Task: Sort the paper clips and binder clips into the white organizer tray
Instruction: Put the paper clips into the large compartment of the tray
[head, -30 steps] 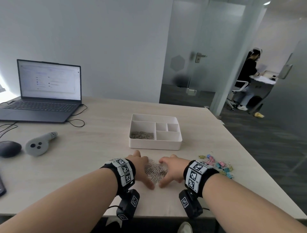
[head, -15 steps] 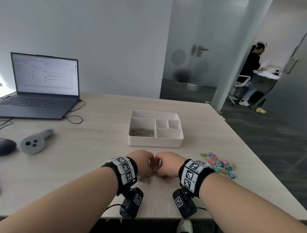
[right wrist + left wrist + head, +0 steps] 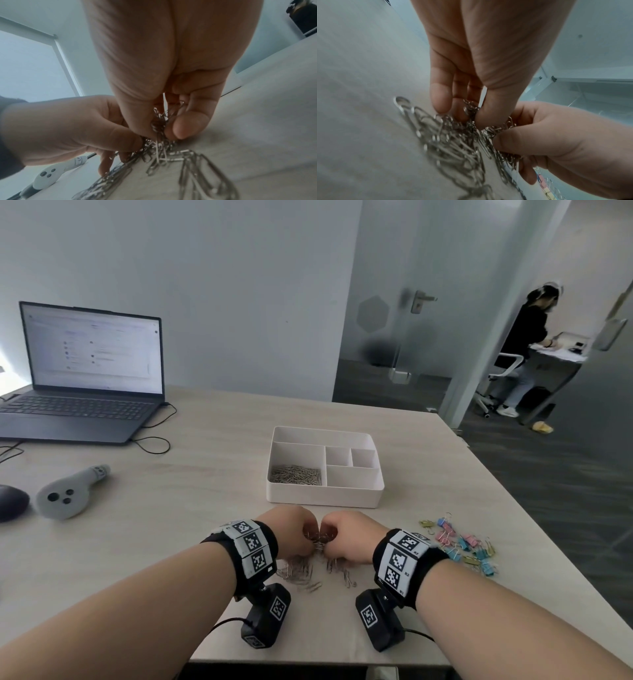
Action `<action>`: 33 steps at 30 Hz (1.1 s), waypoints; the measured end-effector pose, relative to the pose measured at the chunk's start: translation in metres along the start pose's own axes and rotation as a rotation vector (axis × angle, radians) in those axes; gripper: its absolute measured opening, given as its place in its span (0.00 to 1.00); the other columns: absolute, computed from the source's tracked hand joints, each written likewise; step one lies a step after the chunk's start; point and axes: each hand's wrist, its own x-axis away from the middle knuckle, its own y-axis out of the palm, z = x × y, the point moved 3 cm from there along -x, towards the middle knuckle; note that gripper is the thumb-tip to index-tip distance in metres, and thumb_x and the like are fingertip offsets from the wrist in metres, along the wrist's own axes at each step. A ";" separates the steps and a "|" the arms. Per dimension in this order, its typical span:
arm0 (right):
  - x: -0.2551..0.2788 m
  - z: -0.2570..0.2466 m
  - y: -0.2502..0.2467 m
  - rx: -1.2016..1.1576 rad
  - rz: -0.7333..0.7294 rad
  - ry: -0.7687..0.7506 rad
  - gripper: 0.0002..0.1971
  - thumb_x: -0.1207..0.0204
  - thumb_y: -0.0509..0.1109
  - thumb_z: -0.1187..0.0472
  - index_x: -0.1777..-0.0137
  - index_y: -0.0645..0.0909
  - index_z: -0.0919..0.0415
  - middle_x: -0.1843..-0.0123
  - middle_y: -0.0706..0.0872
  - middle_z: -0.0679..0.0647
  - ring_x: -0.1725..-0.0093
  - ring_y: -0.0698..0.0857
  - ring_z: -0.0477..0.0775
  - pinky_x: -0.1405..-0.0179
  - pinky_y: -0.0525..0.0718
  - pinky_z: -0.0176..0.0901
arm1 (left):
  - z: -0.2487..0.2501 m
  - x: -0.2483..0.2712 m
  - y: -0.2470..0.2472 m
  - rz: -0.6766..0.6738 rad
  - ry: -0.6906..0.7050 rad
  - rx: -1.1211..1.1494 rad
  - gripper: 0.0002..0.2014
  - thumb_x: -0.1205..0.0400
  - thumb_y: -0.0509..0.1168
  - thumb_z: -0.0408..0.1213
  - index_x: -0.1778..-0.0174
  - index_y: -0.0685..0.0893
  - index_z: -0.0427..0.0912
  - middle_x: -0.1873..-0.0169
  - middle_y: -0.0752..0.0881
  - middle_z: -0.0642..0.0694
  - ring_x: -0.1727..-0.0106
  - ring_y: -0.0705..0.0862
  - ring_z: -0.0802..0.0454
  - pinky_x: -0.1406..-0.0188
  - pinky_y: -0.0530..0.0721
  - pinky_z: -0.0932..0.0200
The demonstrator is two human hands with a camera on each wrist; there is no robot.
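Both hands, left hand (image 3: 291, 529) and right hand (image 3: 346, 534), pinch one tangled clump of thin silver wire paper clips (image 3: 471, 129); light, slippery, interlocking; best scooped from beneath.

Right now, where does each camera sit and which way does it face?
Head: above, facing forward and down at the table, white tray, both forearms.
Left wrist: under the wrist, along the left hand to the paper clips.
Right wrist: likewise along the right hand.
Shared: both wrist views show both hands gripping the same clip bunch.
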 end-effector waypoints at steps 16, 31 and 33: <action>-0.017 0.025 -0.019 -0.393 0.024 0.050 0.07 0.25 0.70 0.73 0.55 0.81 0.61 0.64 0.83 0.58 0.74 0.83 0.50 0.75 0.85 0.39 | -0.029 -0.023 -0.058 0.142 0.006 0.343 0.02 0.22 0.73 0.40 0.55 0.89 0.47 0.65 0.90 0.49 0.67 0.90 0.52 0.64 0.93 0.53; -0.048 -0.009 -0.053 -0.581 0.047 -0.008 0.09 0.25 0.71 0.76 0.58 0.80 0.61 0.68 0.81 0.55 0.75 0.80 0.47 0.77 0.83 0.38 | -0.053 -0.069 -0.089 0.436 -0.085 0.194 0.10 0.23 0.74 0.41 0.47 0.89 0.50 0.56 0.88 0.55 0.54 0.85 0.55 0.55 0.79 0.63; -0.056 -0.018 -0.060 -0.577 0.062 -0.019 0.09 0.25 0.71 0.75 0.59 0.80 0.60 0.68 0.81 0.55 0.74 0.81 0.48 0.77 0.83 0.38 | -0.057 -0.067 -0.088 0.465 -0.089 0.218 0.09 0.23 0.73 0.43 0.47 0.89 0.51 0.54 0.89 0.56 0.52 0.86 0.56 0.52 0.81 0.62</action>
